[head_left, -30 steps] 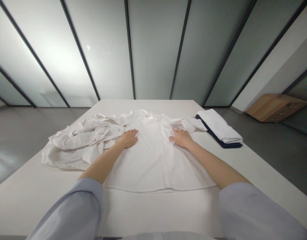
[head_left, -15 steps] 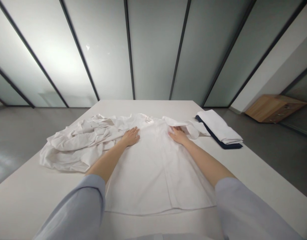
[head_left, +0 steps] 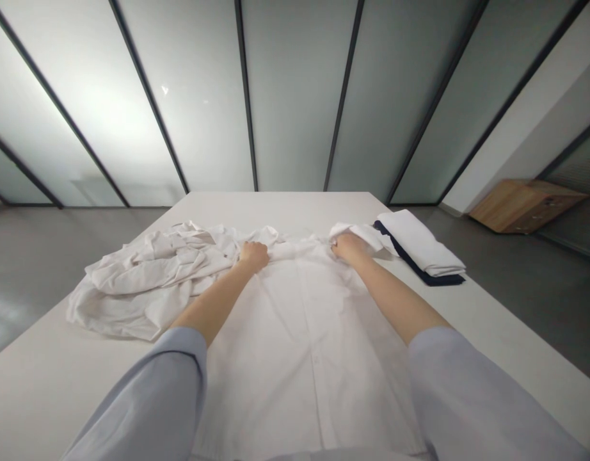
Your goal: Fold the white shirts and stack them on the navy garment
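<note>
- Shirt (head_left: 295, 320): spread mid-table, reaching the near side.
- Left hand (head_left: 255, 255): fingers curled closed, gripping shirt at its far left; fingertips hidden.
- Right hand (head_left: 349, 248): fingers bent closed on shirt fabric, far right; tips partly covered.
- Pile (head_left: 151, 275): white, crumpled, left on table (head_left: 280, 202).
- Folded white cloth (head_left: 420, 242): far right, atop dark cloth (head_left: 439, 280).

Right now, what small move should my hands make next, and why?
Perhaps draw your left hand and right hand gently apart: both are curled at the far end of the white shirt, where the cloth between them looks bunched, while the nearer part lies flatter.
</note>
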A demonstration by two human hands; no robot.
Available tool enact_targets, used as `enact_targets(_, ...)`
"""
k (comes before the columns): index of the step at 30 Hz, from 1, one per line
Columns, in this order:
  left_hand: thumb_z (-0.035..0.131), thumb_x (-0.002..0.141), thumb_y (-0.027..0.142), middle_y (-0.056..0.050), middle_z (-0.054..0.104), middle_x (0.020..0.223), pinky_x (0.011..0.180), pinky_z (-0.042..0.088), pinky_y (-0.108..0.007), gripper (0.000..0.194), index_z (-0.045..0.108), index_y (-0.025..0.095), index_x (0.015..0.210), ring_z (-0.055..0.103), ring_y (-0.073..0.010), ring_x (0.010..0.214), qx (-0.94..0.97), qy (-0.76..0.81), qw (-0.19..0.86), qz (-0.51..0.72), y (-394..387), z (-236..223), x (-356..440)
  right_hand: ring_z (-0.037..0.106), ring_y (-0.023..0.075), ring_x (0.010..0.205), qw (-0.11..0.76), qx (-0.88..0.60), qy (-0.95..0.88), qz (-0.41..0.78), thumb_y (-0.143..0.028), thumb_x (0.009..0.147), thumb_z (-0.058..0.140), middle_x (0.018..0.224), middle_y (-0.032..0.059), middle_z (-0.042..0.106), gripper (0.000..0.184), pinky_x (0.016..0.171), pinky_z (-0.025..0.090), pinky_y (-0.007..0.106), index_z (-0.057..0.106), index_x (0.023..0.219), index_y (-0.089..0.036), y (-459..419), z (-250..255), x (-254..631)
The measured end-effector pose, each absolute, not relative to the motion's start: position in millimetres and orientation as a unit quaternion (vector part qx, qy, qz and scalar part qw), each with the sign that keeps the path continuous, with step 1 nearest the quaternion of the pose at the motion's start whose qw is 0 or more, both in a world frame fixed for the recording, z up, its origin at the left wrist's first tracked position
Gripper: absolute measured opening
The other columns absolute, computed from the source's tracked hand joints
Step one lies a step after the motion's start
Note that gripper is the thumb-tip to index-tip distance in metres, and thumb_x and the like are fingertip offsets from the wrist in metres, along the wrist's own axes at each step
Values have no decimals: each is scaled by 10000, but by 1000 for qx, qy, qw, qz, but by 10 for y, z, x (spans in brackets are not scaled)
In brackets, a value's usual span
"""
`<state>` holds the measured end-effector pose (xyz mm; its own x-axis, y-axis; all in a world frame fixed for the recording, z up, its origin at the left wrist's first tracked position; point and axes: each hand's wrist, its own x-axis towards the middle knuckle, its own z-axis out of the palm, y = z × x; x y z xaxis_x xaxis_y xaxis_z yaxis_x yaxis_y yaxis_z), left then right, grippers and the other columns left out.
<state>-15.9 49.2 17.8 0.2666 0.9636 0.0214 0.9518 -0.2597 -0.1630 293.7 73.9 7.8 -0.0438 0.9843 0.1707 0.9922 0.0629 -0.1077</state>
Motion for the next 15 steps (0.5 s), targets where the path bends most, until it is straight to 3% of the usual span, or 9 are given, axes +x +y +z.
enact_targets(3,412,863,148,-113,524,1375,984,411,-348,426,569,191,1257,487,-221,1252,-849,-526,50,-5,545,43,-166,456,259,1279,108,-613,-782,-19,-221,810,532,1374,130,528,437,1054,354,365,598,1240,-183,728,50,2851)
enact_targets(6,386,868,127,-97,441,1461,1025,386,-326,494,477,196,1349,463,-198,1284,-853,-522,9,-8,571,-28,-178,415,220,1328,96,-596,-795,55,-221,860,447,1460,99,449,528,1096,314,332,479,1384,-173,784,-32,2867)
enact_targets(11,349,936,291,-164,630,1212,925,457,-385,405,534,136,1261,583,-275,1146,-788,-615,5,-22,546,133,-97,471,270,1291,82,-723,-680,92,-313,948,285,1393,159,511,524,1079,344,395,475,1395,-115,891,-79,3046)
enact_targets(15,287,961,430,-204,658,1134,876,474,-416,521,473,106,1323,627,-306,1080,-732,-680,13,-28,584,305,-2,530,355,1200,59,-778,-625,23,-304,869,454,1249,240,592,489,1004,398,479,586,1279,-72,876,-23,3100)
